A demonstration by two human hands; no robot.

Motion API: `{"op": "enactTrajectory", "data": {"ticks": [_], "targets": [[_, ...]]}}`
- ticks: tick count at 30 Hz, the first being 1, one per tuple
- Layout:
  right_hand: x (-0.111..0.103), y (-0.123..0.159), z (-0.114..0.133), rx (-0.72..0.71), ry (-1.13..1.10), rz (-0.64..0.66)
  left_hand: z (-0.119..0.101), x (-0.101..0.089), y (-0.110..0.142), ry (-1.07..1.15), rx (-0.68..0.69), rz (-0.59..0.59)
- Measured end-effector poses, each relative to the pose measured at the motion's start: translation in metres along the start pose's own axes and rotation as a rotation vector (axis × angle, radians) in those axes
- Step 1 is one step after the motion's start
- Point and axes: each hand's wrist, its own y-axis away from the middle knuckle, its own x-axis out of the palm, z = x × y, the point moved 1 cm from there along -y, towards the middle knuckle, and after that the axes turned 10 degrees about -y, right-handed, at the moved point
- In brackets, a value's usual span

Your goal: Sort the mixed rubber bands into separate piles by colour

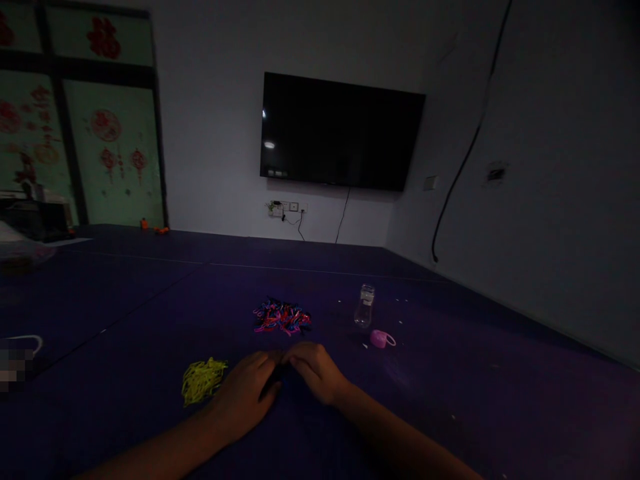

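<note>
My left hand and my right hand meet low over the purple floor covering, fingertips together. Both have curled, closed fingers. If anything is between them, it is hidden by the fingers and the dark. Close to the left hand's outer side lies a heap of thin yellow-green strands. Just beyond the fingertips is a second heap of small thin strands or loops in red, pink, blue and black. A clear bottle without a lid stands past my right hand, with a pink cap with a ring handle beside it.
Small white scraps lie around the bottle. At the left edge are a white looped handle and a pale plastic bag. A large television hangs on the far wall, and a black cable runs down the right wall.
</note>
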Motion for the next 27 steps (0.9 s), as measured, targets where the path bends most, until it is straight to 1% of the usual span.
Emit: {"op": "enactTrajectory", "data": {"ticks": [2,4,7,10,14,27], "targets": [[-0.004,-0.002,-0.008,0.050,0.048,-0.070,0.000,-0.001,0.000,-0.009,0.004,0.004],[-0.009,-0.004,-0.019,0.134,0.161,-0.135,0.000,-0.001,0.001,-0.031,0.009,0.014],[-0.013,-0.006,-0.031,0.212,0.345,-0.065,0.001,0.000,0.002,-0.041,0.045,0.037],[-0.013,-0.007,-0.036,0.261,0.447,0.015,0.000,0.000,0.002,-0.017,0.092,0.054],[-0.011,-0.006,-0.036,0.306,0.486,0.061,-0.002,-0.001,0.001,0.025,0.125,0.060],[-0.013,-0.007,-0.039,0.374,0.511,0.006,-0.007,-0.006,-0.001,0.058,0.111,0.082]]}}
